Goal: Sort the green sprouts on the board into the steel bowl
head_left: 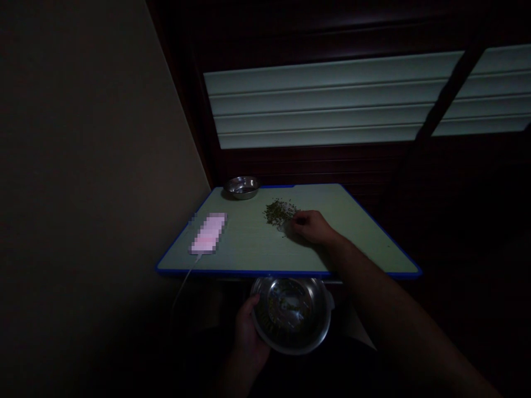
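- The pale tabletop (249,251) has a blue rim (232,273); its left side runs close to the wall (124,138), its far side to the slatted panel (332,99).
- Pale surface stretches from the pile to the right edge, and also between the pile and the near edge.
- A small metal bowl (244,194) stands by the far left corner; a bright, pixelated device (209,233) lies near the left edge, its cable (185,281) dropping over the near side.
- The pile of small greenish bits (277,213) lies spread right of the small bowl, well inside the edges.
- The right hand (307,225) is at the pile's right side, fingers curled — whether they pinch anything, I cannot tell.
- The left hand (250,331) is clamped on the large metal bowl (322,309), thumb at its rim — just off the near edge.
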Tool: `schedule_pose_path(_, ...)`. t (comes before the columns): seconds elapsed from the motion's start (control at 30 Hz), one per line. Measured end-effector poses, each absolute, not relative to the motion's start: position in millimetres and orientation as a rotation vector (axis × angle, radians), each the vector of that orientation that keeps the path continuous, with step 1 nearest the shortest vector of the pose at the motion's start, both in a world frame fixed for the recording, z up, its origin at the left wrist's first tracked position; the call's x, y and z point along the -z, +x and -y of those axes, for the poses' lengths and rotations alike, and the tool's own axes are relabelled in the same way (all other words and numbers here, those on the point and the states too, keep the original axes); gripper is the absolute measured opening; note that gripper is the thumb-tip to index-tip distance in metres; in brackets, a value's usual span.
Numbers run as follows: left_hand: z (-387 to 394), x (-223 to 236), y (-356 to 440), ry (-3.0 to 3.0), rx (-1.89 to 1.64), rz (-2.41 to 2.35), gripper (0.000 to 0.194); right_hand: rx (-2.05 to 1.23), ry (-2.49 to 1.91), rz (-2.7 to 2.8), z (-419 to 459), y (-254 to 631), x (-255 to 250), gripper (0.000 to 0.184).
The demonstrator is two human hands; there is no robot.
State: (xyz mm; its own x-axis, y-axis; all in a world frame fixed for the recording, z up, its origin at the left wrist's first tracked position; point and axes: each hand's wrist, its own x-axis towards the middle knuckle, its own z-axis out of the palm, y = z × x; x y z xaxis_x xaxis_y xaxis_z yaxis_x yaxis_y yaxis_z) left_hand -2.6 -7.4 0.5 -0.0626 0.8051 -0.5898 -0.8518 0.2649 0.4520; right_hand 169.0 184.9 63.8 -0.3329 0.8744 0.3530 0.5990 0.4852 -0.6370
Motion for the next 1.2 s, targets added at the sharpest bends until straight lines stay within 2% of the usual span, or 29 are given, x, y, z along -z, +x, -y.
schedule_pose_path(0.17, 6.0, 1.6, -2.7, -0.092, -1.339, -0.908, 0.02, -0.419, -1.381, 1.982, -186.8, 170.0, -64.9, 0.018)
schedule_pose_path(0.47, 7.1, 4.6, -2.2, -0.092, -1.344, -0.884, 0.022, -0.406, -1.352, 2.064, -182.4, 164.2, -67.1, 0.017)
schedule_pose_path(0.9, 8.1, 3.8, -3.4, -0.043, -1.333, -0.922, 0.02, -0.242, -1.534, 1.984, -182.3, 166.9, -72.5, 0.016)
schedule_pose_path(1.2, 7.8, 6.0, -2.6, -0.041, -1.348, -0.914, 0.018, -0.283, -1.452, 1.991, -183.3, 166.5, -69.0, 0.017)
